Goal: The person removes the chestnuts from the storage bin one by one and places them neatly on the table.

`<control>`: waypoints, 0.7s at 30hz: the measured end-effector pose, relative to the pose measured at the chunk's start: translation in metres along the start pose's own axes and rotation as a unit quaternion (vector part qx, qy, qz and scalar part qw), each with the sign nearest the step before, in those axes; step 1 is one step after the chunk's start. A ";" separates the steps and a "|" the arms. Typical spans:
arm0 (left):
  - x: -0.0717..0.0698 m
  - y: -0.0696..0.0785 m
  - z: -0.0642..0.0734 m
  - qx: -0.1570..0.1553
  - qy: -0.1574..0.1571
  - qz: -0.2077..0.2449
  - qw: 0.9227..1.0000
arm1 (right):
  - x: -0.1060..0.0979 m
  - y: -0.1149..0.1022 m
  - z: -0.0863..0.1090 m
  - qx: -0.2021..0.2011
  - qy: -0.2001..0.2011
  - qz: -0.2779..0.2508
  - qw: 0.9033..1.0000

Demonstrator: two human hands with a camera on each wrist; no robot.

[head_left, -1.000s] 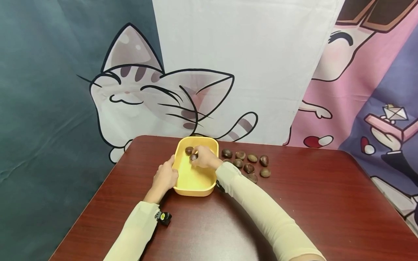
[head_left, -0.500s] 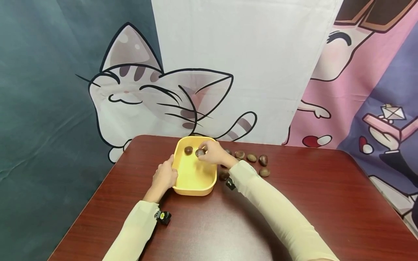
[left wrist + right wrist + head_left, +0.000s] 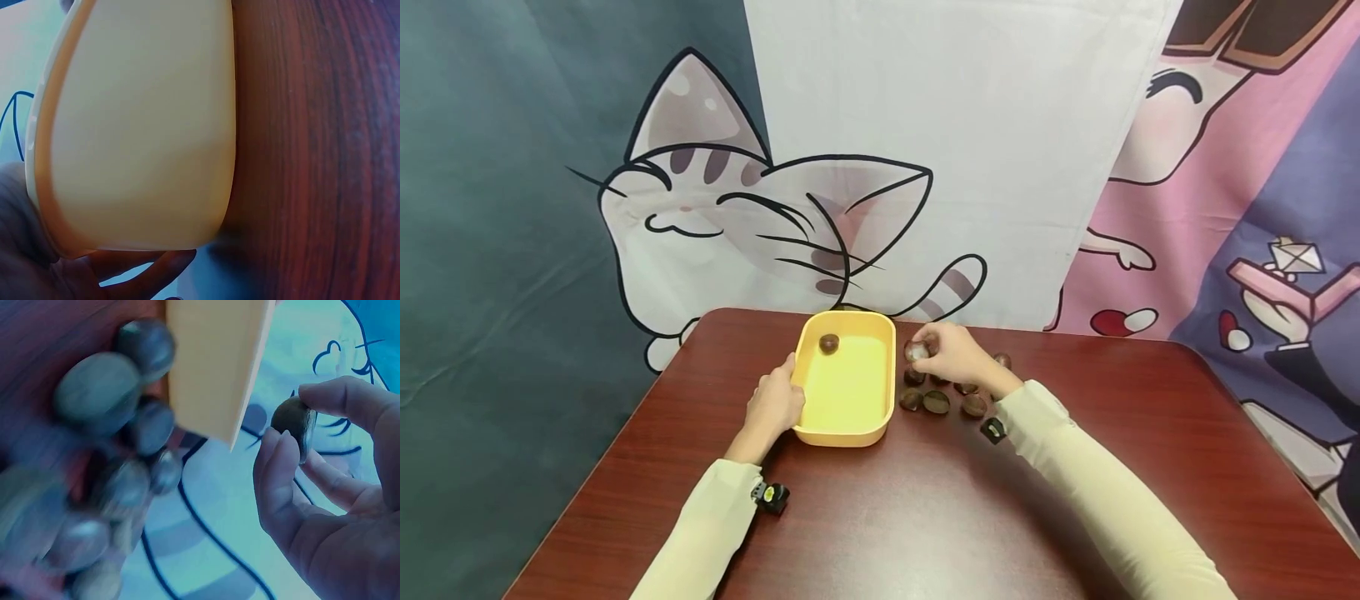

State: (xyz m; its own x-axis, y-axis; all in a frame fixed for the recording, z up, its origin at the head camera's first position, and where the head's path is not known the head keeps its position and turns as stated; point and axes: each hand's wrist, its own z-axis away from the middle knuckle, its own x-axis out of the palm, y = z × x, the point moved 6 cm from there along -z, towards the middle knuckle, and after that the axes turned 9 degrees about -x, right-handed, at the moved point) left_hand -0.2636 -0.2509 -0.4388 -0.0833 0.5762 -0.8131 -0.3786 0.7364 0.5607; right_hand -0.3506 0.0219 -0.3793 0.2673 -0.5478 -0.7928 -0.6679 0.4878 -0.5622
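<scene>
A shallow yellow plastic bin [image 3: 847, 396] stands on the table, with one brown chestnut [image 3: 829, 343] inside near its far left corner. My left hand [image 3: 771, 406] grips the bin's left wall at the rim; from the left wrist, the outer wall [image 3: 144, 125] fills much of the view, with fingers curled around its end. To the right of the bin, my right hand [image 3: 958, 358] pinches a chestnut [image 3: 290, 422] between thumb and fingertips, above a group of loose chestnuts [image 3: 936, 403]. That hand and sleeve partly cover the group.
The dark red wooden table [image 3: 880, 517] stretches in front of the bin and off to the right. A cloth backdrop [image 3: 1000, 150] with cartoon drawings hangs right behind the table's far edge. A small black camera [image 3: 772, 497] sits on the left wrist.
My right hand has lifted a chestnut out of the bin and moved right with it, over the loose chestnuts. The left hand keeps its hold on the bin, which stays in place.
</scene>
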 end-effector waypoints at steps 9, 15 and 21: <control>0.000 0.002 0.000 0.001 -0.001 -0.004 1.000 | -0.019 0.028 0.050 0.023 0.012 0.014 1.000; 0.000 0.002 -0.001 0.003 -0.003 -0.004 1.000 | -0.028 0.049 0.085 0.049 0.010 0.043 0.998; 0.001 0.002 0.000 0.005 -0.004 0.003 1.000 | -0.026 0.062 0.112 0.093 -0.013 0.014 0.995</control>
State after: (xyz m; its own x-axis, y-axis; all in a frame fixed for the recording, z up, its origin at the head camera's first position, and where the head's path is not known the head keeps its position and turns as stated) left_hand -0.2640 -0.2489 -0.4389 -0.0789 0.5835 -0.8083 -0.3696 0.7359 0.5673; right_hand -0.3218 0.1426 -0.4196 0.2691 -0.5152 -0.8137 -0.5354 0.6223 -0.5711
